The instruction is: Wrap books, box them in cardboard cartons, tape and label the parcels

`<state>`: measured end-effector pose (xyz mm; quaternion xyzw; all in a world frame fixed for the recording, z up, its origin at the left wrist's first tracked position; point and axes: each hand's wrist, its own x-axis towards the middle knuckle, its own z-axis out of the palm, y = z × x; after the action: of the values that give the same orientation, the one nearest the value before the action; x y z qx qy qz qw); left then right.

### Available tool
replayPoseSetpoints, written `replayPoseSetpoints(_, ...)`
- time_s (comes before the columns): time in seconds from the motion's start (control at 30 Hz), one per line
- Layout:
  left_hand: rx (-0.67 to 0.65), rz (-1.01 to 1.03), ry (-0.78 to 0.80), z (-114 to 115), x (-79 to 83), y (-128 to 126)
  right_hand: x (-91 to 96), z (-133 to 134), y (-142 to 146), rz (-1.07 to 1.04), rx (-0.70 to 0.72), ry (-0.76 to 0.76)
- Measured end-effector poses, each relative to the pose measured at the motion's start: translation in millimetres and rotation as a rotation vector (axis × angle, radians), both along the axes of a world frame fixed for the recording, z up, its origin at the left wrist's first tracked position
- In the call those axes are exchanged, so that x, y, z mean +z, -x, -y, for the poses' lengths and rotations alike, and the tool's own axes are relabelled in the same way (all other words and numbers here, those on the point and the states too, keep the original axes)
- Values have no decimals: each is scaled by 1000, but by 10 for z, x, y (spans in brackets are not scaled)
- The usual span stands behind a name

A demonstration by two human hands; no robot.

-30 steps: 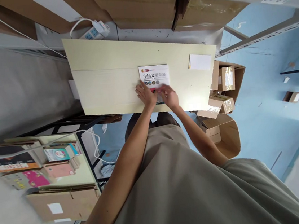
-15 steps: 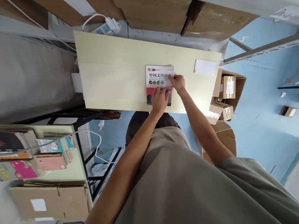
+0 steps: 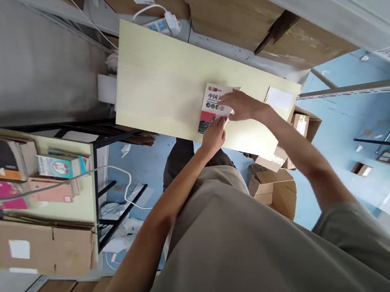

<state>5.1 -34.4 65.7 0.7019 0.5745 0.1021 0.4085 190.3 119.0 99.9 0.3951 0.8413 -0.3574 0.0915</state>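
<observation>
A thin paperback book [image 3: 208, 111] with a white and red cover and Chinese lettering lies slightly turned on the pale yellow tabletop [image 3: 159, 84]. At its near right edge my left hand [image 3: 214, 136] is closed, fingertips gripping the book's edge. My right hand [image 3: 245, 104] reaches across the upper right of the cover, fingers stretched out and touching or just over it. That hand hides part of the title and the book's right side.
A white paper [image 3: 278, 98] lies at the table's right end. Behind the table are a power strip [image 3: 158, 26] and large cardboard boxes [image 3: 235, 8]. Books [image 3: 58, 166] are stacked on a shelf at left. Open cartons [image 3: 274, 188] stand on the floor at right.
My right hand has gone from pinching at the book's right edge to stretching over the cover. My left hand has slid off the cover to its near right edge. The book is tilted more.
</observation>
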Motion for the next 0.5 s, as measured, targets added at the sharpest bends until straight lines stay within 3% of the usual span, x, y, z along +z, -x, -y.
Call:
replayPoseSetpoints(0.07, 58, 66, -6, 38, 16, 139, 5, -202, 67, 31, 88, 11)
replayPoseSetpoints(0.13, 149, 153, -8, 100, 41, 293, 34, -401, 130, 53, 81, -25)
replayPoseSetpoints(0.27, 467, 336, 11, 288, 122, 556, 230, -704, 299, 63, 85, -47)
replayPoseSetpoints(0.37, 693, 410, 14, 392, 173, 685, 400, -824, 526, 82, 112, -37)
replayPoseSetpoints(0.5, 872, 376, -93, 373, 132, 843, 535, -889, 904, 72, 119, -62)
